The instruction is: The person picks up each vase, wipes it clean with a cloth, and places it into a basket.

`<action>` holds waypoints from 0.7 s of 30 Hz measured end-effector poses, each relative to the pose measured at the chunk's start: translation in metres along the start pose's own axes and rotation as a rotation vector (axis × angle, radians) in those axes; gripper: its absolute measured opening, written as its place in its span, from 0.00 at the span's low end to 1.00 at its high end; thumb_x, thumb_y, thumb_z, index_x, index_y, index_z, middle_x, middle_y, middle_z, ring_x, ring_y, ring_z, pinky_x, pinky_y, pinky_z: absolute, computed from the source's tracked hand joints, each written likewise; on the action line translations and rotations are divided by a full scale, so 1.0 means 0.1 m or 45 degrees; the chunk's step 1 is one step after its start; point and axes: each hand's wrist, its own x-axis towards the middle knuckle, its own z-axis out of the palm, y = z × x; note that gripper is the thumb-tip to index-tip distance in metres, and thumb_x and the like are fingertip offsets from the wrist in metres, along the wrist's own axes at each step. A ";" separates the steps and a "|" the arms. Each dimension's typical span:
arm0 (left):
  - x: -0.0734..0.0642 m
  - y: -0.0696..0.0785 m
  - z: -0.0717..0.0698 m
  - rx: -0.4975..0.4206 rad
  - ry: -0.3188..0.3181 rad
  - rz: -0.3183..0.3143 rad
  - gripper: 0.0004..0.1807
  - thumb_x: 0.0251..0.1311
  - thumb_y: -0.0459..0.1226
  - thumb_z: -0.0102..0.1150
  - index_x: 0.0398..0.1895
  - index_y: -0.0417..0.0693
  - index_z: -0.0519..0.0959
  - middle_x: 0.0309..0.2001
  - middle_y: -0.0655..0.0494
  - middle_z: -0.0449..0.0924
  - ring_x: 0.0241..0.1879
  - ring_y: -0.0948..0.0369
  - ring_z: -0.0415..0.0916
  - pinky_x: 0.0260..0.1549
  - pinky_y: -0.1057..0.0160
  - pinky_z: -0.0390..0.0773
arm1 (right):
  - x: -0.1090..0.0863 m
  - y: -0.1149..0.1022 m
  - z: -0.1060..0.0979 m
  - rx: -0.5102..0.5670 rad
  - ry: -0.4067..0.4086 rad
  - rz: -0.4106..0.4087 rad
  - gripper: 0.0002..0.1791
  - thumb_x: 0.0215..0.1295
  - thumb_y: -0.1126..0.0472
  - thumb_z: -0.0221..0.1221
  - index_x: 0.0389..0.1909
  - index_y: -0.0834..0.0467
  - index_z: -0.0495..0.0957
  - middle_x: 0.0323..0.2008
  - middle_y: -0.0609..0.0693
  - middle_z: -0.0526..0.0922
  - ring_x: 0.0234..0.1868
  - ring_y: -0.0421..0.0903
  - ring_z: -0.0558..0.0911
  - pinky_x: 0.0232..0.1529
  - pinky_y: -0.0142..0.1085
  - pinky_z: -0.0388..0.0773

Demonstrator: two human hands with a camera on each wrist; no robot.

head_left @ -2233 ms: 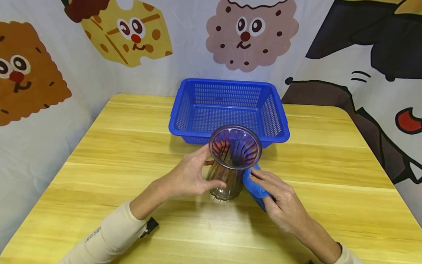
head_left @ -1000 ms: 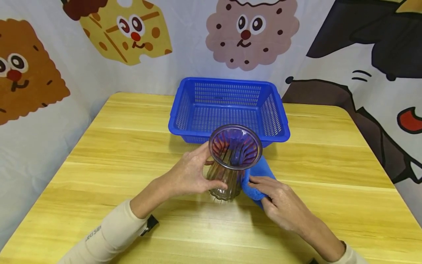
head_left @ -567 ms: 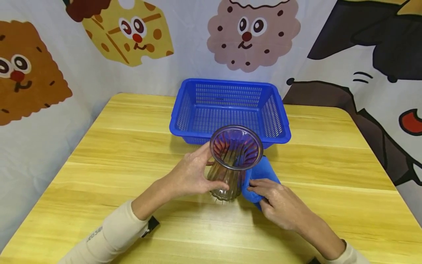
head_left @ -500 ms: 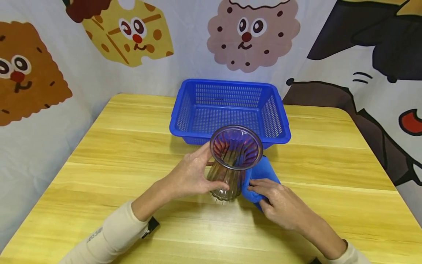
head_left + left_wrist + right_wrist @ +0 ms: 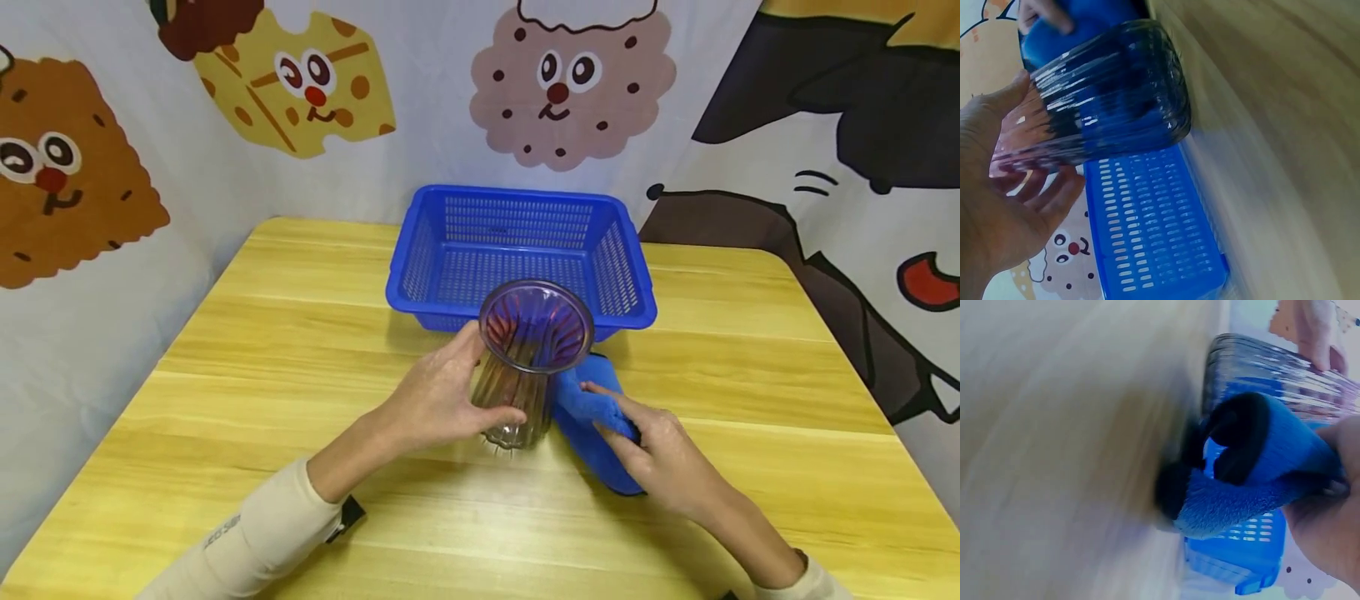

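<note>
A ribbed glass vase with a flared purple rim stands nearly upright in front of the basket. My left hand grips it from the left, thumb on the near side; the other fingers are partly hidden behind the glass in the head view. In my right hand a blue cloth is pinched and bunched at the vase's right side. The right wrist view shows the cloth curled into a loop with dark edging. From the left wrist, the vase's base appears close to the table; whether it touches, I cannot tell.
A blue plastic basket with slotted walls stands just behind the vase, nothing visible in it. The wooden table stretches to both sides. A cloth backdrop with cartoon food and animal prints hangs around the back and sides.
My right hand has shifted slightly to the right, and a flap of the blue cloth now hangs toward the front. The left hand and vase have hardly moved.
</note>
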 end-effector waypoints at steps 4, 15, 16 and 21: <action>-0.01 -0.01 0.04 0.003 0.005 -0.032 0.61 0.49 0.59 0.77 0.82 0.56 0.51 0.74 0.52 0.61 0.66 0.49 0.70 0.58 0.44 0.78 | -0.04 -0.17 -0.09 0.082 0.267 0.213 0.14 0.74 0.64 0.59 0.57 0.61 0.81 0.51 0.57 0.85 0.47 0.50 0.85 0.42 0.41 0.88; 0.00 -0.06 -0.03 -0.516 -0.098 0.026 0.60 0.56 0.39 0.77 0.83 0.64 0.44 0.76 0.58 0.59 0.73 0.59 0.58 0.72 0.51 0.62 | 0.06 -0.62 -0.12 0.530 0.783 0.283 0.09 0.73 0.68 0.58 0.49 0.61 0.84 0.38 0.48 0.88 0.33 0.42 0.87 0.32 0.28 0.86; 0.00 -0.06 -0.03 -0.513 -0.112 0.037 0.59 0.55 0.36 0.77 0.83 0.62 0.46 0.75 0.57 0.61 0.72 0.59 0.60 0.71 0.53 0.63 | 0.07 -0.64 -0.08 0.529 0.768 0.252 0.10 0.73 0.69 0.58 0.50 0.62 0.84 0.39 0.48 0.88 0.34 0.41 0.87 0.33 0.28 0.86; 0.00 -0.01 0.01 -0.445 -0.141 0.058 0.57 0.54 0.30 0.75 0.82 0.57 0.50 0.75 0.51 0.61 0.71 0.54 0.62 0.69 0.53 0.66 | 0.07 -0.66 0.10 0.480 0.617 0.087 0.16 0.71 0.72 0.57 0.58 0.68 0.80 0.48 0.57 0.86 0.44 0.42 0.86 0.41 0.31 0.86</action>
